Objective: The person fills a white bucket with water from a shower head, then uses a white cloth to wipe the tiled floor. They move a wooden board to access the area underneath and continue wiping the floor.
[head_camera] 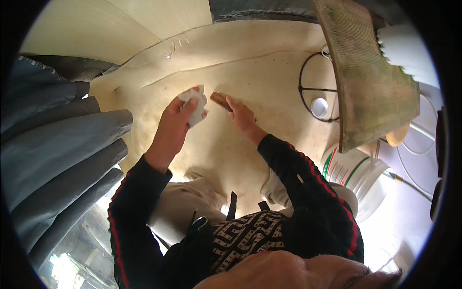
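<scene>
My left hand (180, 112) grips a crumpled piece of pale, thin material (195, 106), perhaps paper or cloth, between thumb and fingers. To its right, my right hand (242, 113) is closed around a narrow brown block or handle (221, 100), with the index finger lying along it. The two held things are close but apart. Both hands are over a large pale cream sheet or surface (252, 79) with faint stains. What the far end of the brown object is made of cannot be told.
Pleated grey fabric (72, 126) hangs at the left. On the right are a black wire ring (301, 87), a small white round container (319, 108), a ribbed brownish-green board (375, 83) and a white plastic bucket (355, 169). Hoses or cables run beside the bucket.
</scene>
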`<state>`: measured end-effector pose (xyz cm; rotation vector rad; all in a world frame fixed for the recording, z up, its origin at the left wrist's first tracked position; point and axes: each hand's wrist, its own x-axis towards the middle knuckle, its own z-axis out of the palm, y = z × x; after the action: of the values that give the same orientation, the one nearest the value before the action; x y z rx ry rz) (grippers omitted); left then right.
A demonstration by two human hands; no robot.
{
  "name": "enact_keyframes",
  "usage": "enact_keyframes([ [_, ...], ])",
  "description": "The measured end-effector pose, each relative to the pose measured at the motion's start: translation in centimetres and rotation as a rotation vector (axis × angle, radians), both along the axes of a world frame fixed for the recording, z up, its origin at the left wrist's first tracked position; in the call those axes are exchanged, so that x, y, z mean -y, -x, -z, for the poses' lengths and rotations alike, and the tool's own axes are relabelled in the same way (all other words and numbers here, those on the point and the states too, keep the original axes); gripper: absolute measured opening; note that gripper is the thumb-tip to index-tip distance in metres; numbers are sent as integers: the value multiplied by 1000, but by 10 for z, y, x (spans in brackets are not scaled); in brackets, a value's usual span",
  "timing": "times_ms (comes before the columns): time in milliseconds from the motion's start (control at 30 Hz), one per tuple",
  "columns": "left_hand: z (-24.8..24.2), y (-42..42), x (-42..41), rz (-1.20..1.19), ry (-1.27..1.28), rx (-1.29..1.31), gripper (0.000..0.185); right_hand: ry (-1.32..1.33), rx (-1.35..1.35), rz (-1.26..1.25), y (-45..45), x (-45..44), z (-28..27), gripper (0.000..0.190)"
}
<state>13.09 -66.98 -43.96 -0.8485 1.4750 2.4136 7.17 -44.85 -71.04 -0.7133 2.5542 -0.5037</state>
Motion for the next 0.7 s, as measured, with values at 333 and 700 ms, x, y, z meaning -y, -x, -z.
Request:
enact_keyframes([
  [333,86,19,6,233,295,-23,40,31,78,401,26,-59,-19,67],
  [700,262,27,54,755,1331,68,46,951,-5,1052,105,-128,-16,50],
])
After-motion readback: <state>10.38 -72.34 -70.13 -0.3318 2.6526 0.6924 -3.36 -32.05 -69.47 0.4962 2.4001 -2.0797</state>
